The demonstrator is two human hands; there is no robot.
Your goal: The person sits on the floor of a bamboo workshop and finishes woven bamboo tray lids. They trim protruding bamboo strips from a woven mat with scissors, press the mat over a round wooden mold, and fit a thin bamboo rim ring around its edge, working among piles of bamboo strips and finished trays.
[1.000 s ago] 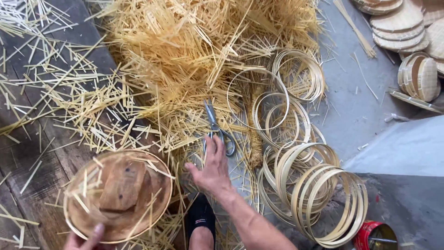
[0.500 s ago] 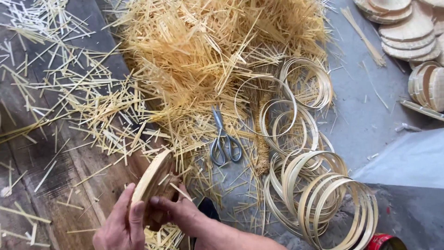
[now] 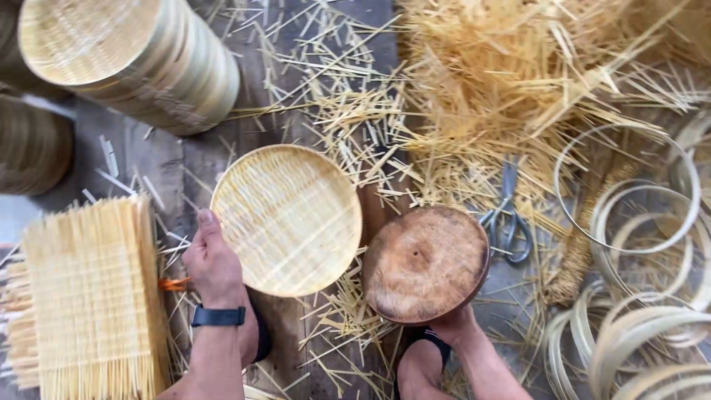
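Left hand: we see our left hand (image 3: 215,263) gripping the edge of a round woven tray (image 3: 287,220), thumb along its rim; a dark wristband sits on the wrist.
Tray: shallow, pale bamboo weave, fine ribbed texture, held over the dark wooden floor (image 3: 200,167).
Right hand: our right hand (image 3: 453,326) holds a round wooden mould (image 3: 425,263) from below; its fingers are mostly hidden behind the disc.
Mould: smooth, brown, worn, slightly domed.
Around: loose bamboo slivers (image 3: 518,81) in a heap, thin bamboo hoops (image 3: 629,192), scissors (image 3: 506,211) half buried.
Left edge: flat woven mats (image 3: 92,296) stacked, a stack of finished trays (image 3: 129,55) cut off at the top.
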